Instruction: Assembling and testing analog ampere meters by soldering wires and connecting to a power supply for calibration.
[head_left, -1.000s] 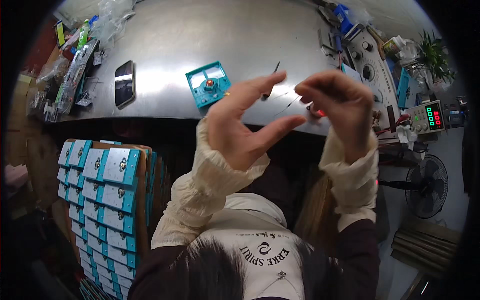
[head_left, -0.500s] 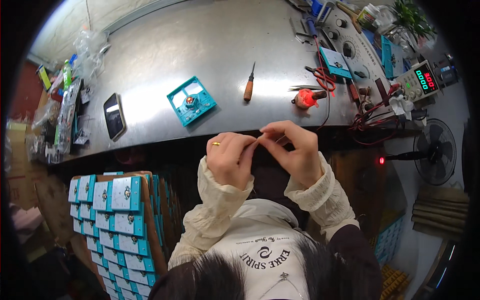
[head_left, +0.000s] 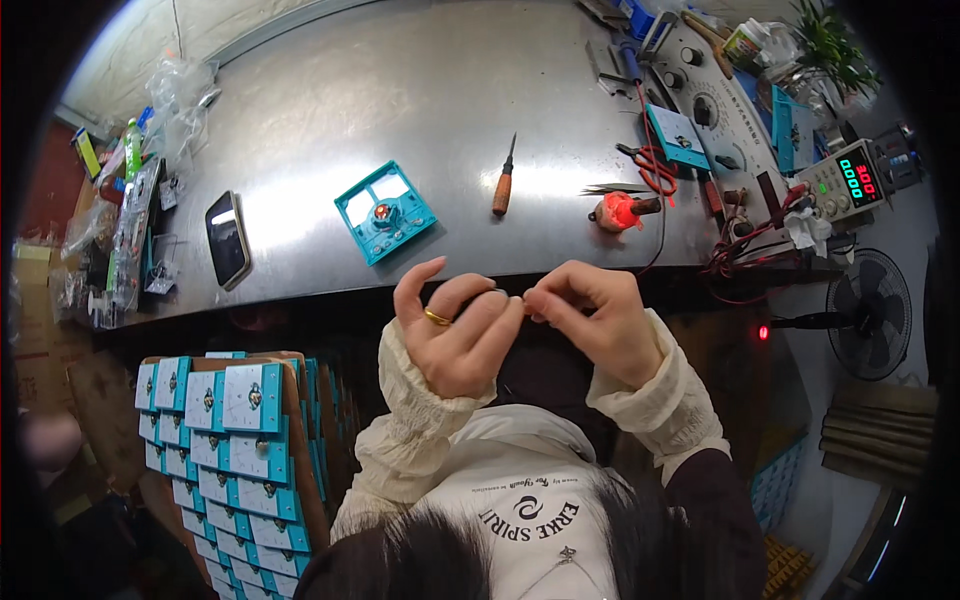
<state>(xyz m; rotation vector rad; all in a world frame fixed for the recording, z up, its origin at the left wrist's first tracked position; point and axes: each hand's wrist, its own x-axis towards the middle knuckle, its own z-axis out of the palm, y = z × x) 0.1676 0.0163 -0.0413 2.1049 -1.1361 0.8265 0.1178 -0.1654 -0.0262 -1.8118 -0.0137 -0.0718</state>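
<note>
Grey sheet-metal table point(head_left: 330, 90) fills the head view, straight edges bowed by the lens. Below its near edge, left hand point(head_left: 455, 335), gold ring on one finger, and right hand point(head_left: 590, 325) meet fingertip to fingertip, both pinched shut on something too small to make out, held in front of the chest, off the table. On the table beyond: teal tray point(head_left: 385, 212) with a small round part, wooden-handled awl point(head_left: 503, 180), dark phone point(head_left: 227, 238), red lit lamp point(head_left: 615, 210). Box of teal cards point(head_left: 225, 440) at lower left. Judgement: fine pinch work goes best with wrists braced close, grip light, piece kept under the eyes.
</note>
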